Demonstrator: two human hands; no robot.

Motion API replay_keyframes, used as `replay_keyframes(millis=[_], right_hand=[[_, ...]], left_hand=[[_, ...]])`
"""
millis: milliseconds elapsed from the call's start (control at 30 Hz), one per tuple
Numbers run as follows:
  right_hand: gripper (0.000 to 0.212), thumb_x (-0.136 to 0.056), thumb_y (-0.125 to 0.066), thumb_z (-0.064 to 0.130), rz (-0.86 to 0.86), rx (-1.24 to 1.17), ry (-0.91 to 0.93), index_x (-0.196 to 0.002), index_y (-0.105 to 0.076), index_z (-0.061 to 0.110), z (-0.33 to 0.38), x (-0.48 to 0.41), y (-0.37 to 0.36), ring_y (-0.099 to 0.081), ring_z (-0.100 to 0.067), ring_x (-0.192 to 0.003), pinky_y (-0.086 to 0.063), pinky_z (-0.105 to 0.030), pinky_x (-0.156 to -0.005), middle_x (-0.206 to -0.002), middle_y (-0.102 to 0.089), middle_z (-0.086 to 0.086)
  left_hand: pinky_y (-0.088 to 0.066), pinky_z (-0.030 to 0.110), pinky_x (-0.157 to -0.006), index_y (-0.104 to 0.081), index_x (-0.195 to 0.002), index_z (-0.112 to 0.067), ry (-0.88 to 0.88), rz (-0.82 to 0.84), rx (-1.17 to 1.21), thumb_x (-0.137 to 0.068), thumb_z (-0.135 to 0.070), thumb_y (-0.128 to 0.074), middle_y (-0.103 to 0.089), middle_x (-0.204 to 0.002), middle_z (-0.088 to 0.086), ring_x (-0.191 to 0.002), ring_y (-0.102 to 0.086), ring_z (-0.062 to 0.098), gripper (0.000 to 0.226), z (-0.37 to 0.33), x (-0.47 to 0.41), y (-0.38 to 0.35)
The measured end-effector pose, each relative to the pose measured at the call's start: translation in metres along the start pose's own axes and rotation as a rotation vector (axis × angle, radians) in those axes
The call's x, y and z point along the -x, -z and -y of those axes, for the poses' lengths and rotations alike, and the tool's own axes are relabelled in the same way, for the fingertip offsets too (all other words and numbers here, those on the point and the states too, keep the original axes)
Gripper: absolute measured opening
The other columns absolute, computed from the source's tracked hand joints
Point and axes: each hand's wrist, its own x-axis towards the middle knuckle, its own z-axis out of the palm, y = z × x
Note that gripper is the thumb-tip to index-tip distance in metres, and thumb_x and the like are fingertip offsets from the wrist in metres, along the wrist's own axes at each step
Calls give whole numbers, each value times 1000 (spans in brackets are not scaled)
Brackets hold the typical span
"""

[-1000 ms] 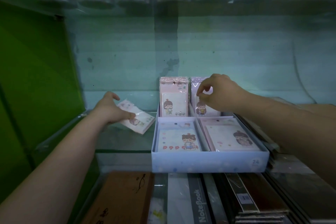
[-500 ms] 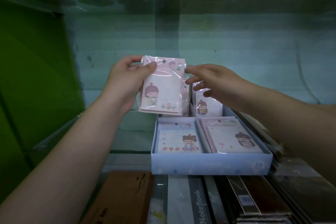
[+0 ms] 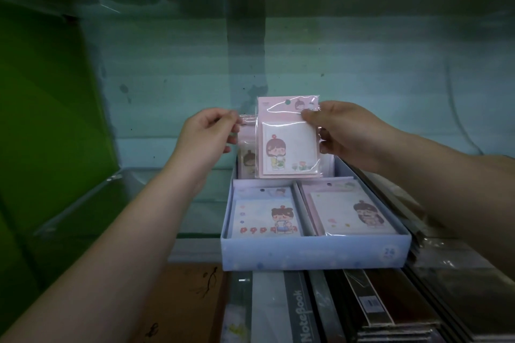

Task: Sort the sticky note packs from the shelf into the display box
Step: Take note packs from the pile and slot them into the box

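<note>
A pale blue display box [image 3: 315, 255] sits on the glass shelf. My right hand [image 3: 345, 133] grips a pink sticky note pack [image 3: 289, 145] by its top right corner, holding it upright over the box's back row. My left hand [image 3: 207, 131] pinches the top of another upright pack [image 3: 246, 159] standing at the back left of the box, partly hidden behind the held pack. Two packs lie flat in the front compartments: a blue one [image 3: 267, 216] on the left and a pink one [image 3: 351, 210] on the right.
A green panel [image 3: 47, 108] closes the left side. The glass shelf [image 3: 92, 203] extends left of the box. Below, notebooks [image 3: 303, 315] and a brown book [image 3: 184, 306] lie flat. Dark wrapped stacks [image 3: 418, 225] press against the box's right side. Another shelf runs overhead.
The pink pack passed from my left hand to my right hand and moved right, over the box's back row. My left hand took hold of the upright pack at the back left.
</note>
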Motion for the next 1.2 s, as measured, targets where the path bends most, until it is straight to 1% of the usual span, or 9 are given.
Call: replay_keyframes(millis=[200,333,533,700,800,900,967,1067,1200], right_hand=[[21,-94,-56,18,-46,-72,13,-108,-65,6,-1,0,4,-63,-23,-77,-55,-28,-60,-101,-71,-12],[24,-94,-57,17,-64,-58,45,-116,-64,10,6,-3,-3,-72,-25,-89,-60,-36,-78,-104,-74,-6],[17,-90,-64,18,-64,64,63,-104,-71,13,6,-19,-27,-72,-24,-87,-61,-37,-76,-102,-74,-4],[18,-90,-64,17,-63,178,55,-105,-70,8,0,-29,-39,-66,-24,-70,-61,-34,-69,-94,-73,-10],[7,-89,-65,15,-36,279,35,-86,-69,11,-4,-32,-41,-66,-27,-68,-61,-39,-73,-80,-69,-9],[23,-89,-63,19,-64,676,116,-67,-56,15,-11,-35,-41,-55,-20,-61,-51,-32,-62,-65,-56,-3],[12,-86,-65,22,-132,825,159,-82,-60,12,-13,-36,-41,-56,-22,-69,-50,-31,-65,-73,-57,-4],[42,-78,-74,24,-196,1033,238,-112,-52,12,-13,-36,-42,-57,-27,-89,-52,-38,-77,-102,-57,-8],[65,-69,-80,23,-53,1209,171,-122,-45,15,-13,-32,-45,-54,-31,-101,-52,-43,-84,-115,-50,-13]], left_hand=[[-45,15,-53,-68,-79,-14,-8,-94,-225,-90,-18,-56,-61,-71,1,-54,-56,7,16,33,0,28],[-50,33,-72,-68,-79,-10,6,-100,-502,-87,-23,-58,-67,-76,8,-70,-60,24,18,63,-1,49],[-44,27,-66,-61,-69,-18,2,-2,-754,-86,-30,-58,-61,-67,-8,-69,-57,21,21,81,2,54],[-44,27,-64,-59,-73,-22,-49,27,-873,-86,-32,-55,-61,-72,-8,-72,-57,20,17,81,6,52],[-51,30,-70,-63,-82,-21,-105,74,-992,-87,-34,-52,-63,-79,-6,-78,-59,22,18,82,7,51],[-50,30,-68,-63,-83,-22,-139,116,-1048,-88,-35,-50,-64,-80,-5,-79,-60,22,19,83,8,50],[-49,30,-67,-62,-81,-22,-149,119,-1051,-88,-34,-50,-63,-79,-5,-78,-60,23,19,84,7,50],[-48,30,-65,-62,-81,-22,-154,127,-1050,-88,-34,-50,-63,-79,-4,-78,-59,23,18,86,6,50],[-46,29,-64,-61,-80,-23,-141,137,-1052,-88,-34,-50,-62,-78,-5,-76,-58,22,17,87,6,50]])
